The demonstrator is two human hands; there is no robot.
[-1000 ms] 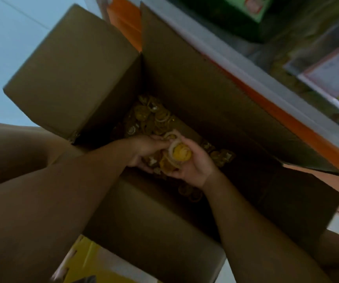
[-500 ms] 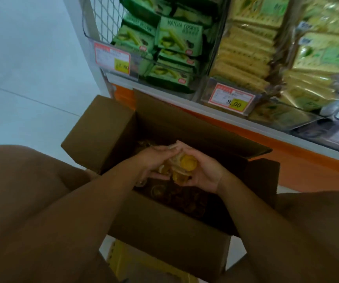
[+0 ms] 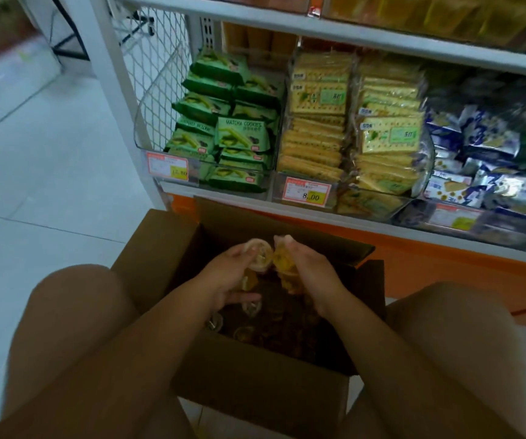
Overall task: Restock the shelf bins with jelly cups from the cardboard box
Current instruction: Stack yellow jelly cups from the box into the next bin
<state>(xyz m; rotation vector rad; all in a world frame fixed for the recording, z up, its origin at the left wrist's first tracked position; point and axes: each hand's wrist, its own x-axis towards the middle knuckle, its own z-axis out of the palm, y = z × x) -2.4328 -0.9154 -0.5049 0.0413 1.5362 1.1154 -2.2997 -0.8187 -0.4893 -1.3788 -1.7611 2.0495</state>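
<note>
An open cardboard box [image 3: 255, 384] stands on the floor between my knees, with several yellow jelly cups [image 3: 274, 324] loose in its dark bottom. My left hand [image 3: 226, 277] is shut on a few jelly cups [image 3: 259, 252], one showing its round lid. My right hand [image 3: 309, 270] is shut on more yellow jelly cups [image 3: 282, 264]. Both hands are side by side above the box's far half, below the shelf edge. Clear shelf bins [image 3: 239, 182] sit right behind the box.
The lowest shelf holds green matcha cookie packs [image 3: 233, 134], yellow cracker packs [image 3: 350, 128] and blue-white packs [image 3: 476, 160] in clear bins with price tags [image 3: 307, 193]. An orange base strip [image 3: 445, 267] runs under the shelf. My knees flank the box. White tiled floor [image 3: 33, 185] lies left.
My view has tilted up from the box interior to the shelf. Both hands have lifted out of the pile, each with jelly cups, and now hold them higher above the box.
</note>
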